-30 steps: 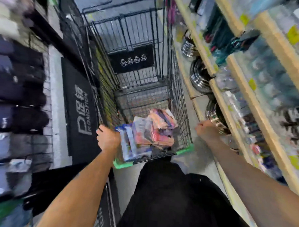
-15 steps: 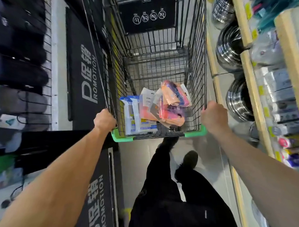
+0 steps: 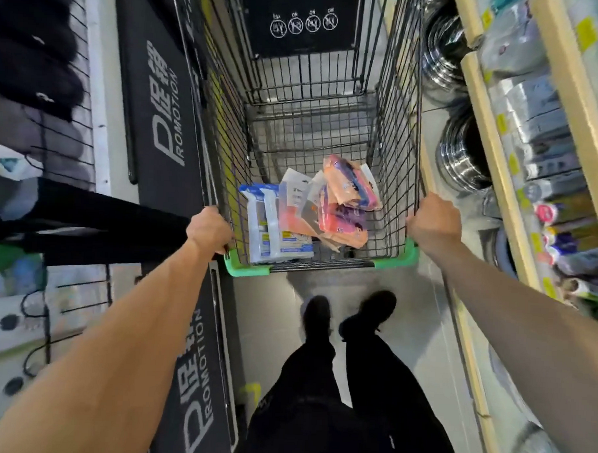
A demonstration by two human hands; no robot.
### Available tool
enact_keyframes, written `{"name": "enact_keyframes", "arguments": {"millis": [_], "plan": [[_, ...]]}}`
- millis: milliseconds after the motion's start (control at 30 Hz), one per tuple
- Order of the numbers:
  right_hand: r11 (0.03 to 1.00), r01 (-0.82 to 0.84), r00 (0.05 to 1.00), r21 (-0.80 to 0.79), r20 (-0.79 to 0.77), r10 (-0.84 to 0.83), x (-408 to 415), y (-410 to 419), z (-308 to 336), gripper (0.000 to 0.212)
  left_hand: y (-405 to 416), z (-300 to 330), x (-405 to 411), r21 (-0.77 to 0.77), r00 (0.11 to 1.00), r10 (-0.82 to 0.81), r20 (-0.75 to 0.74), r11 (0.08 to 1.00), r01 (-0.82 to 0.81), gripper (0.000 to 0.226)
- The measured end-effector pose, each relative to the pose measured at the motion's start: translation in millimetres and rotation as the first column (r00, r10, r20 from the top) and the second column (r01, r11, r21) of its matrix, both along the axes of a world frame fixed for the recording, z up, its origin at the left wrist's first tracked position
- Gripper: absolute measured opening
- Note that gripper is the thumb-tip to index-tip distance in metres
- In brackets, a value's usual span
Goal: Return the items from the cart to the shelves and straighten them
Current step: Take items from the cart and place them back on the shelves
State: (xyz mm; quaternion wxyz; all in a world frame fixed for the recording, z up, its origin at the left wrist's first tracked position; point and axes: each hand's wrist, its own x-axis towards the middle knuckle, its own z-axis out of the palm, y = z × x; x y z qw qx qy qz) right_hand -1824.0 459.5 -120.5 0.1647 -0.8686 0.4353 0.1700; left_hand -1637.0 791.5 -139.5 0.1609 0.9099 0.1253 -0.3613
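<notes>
The black wire cart (image 3: 315, 131) stands in a narrow aisle, and everything here is placed from it. The left hand (image 3: 209, 230) is closed around the near left corner of the cart's rim, fingers (image 3: 221, 238) wrapped over the wire just above the green corner guard (image 3: 246, 268). The right hand (image 3: 434, 224) is clenched the same way on the near right corner of the rim, beside the other end of the green guard. Inside the cart, at its near end, lies a loose heap of packets: white and blue packs (image 3: 273, 228) against the near left wall, and orange and pink packets (image 3: 343, 204) piled to their right, overlapping them and one another. The far half of the cart's floor is bare, and a black panel with white pictograms (image 3: 301, 22) hangs at its far end. Right of the cart run pale wooden shelves (image 3: 493, 145) with wrapped goods and stacked steel pots (image 3: 461, 158) on the lowest level. Left of the cart a black promotion sign (image 3: 165, 117) stands, with dark clothing (image 3: 31, 53) beyond it. Behind the cart, the person's dark trousers and shoes (image 3: 348, 317) are on the grey floor.
</notes>
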Motion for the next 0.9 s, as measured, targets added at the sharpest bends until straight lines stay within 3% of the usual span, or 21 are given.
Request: {"name": "enact_keyframes", "arguments": {"millis": [267, 433, 700, 900], "plan": [[0.992, 0.055, 0.998, 0.114, 0.009, -0.056, -123, 55, 22, 0.016, 45, 1, -121, 0.103, 0.973, -0.229, 0.03, 0.969, 0.225, 0.02], [0.989, 0.063, 0.995, 0.131, 0.064, -0.072, -220, 77, 12, 0.018, 69, 1, -211, 0.18, 0.962, -0.262, 0.075, 0.953, 0.245, 0.024], [0.976, 0.047, 0.994, 0.212, 0.092, -0.067, -374, 114, 5, 0.033, 104, 13, -366, 0.271, 0.954, -0.299, 0.014, 0.92, 0.284, 0.02], [0.965, 0.015, 0.986, 0.26, 0.156, -0.058, -460, 137, 4, 0.026, 119, 30, -449, 0.332, 0.917, -0.395, -0.061, 0.858, 0.392, 0.028]]}}
